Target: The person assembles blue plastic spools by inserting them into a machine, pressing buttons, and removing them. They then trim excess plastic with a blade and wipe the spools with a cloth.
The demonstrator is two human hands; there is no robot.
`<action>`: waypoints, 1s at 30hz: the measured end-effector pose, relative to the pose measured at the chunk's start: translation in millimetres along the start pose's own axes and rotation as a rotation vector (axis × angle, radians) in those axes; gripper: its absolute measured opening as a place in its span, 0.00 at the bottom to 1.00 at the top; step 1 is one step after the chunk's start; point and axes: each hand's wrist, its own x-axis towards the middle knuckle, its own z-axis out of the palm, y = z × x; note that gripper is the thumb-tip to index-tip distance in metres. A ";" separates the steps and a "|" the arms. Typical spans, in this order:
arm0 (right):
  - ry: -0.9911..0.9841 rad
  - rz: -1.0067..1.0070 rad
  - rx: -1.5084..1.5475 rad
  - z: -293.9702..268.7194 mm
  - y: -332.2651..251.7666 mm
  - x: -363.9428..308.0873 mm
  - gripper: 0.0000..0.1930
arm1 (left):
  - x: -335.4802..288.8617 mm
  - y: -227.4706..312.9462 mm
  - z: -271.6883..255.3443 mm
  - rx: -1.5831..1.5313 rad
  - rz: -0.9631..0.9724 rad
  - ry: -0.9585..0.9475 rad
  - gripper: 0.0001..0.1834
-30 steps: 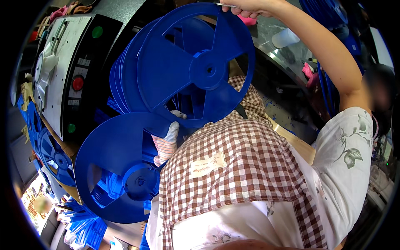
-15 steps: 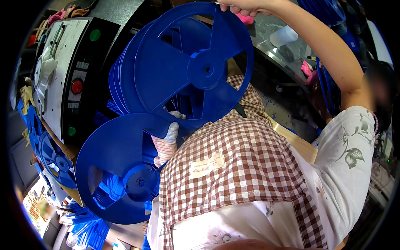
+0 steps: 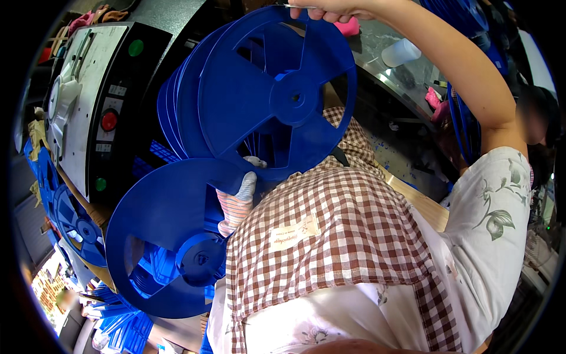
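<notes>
Two groups of blue plastic reels or reel flanges are before me. The upper blue reel (image 3: 242, 112) has a spoked face and a central hub, with several more stacked behind it. Overlapping its lower left edge is the lower blue reel (image 3: 156, 200). My left hand (image 3: 237, 203), in a striped glove with a grey thumb, grips where the two meet; grey fingertips show through the upper reel's opening. At the top, my bare right hand (image 3: 333, 9) is closed on a thin metal blade (image 3: 299, 6), which touches the upper reel's rim. Its handle is hidden.
A machine (image 3: 97, 106) with a pale top, green lights and a red button stands at left. More blue reels (image 3: 79, 221) lie beyond it. A white bottle (image 3: 401, 53) stands on the bench at upper right. Another person (image 3: 536, 118) is at the right edge.
My right hand and the blade have shifted a little left along the upper reel's rim. The upper reels have tilted slightly; my left hand has moved slightly right.
</notes>
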 end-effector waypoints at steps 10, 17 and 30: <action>0.033 0.168 0.128 -10.3 26.8 -6.2 0.17 | 0.6 -16.5 -8.6 -0.130 0.025 -0.028 0.15; 0.001 0.127 0.119 -17.7 32.2 -8.4 0.17 | 0.2 -0.7 1.5 -0.128 0.020 -0.017 0.10; 0.061 0.175 0.029 -11.6 30.0 -10.1 0.18 | 0.9 -7.0 -3.0 -0.077 -0.005 -0.006 0.07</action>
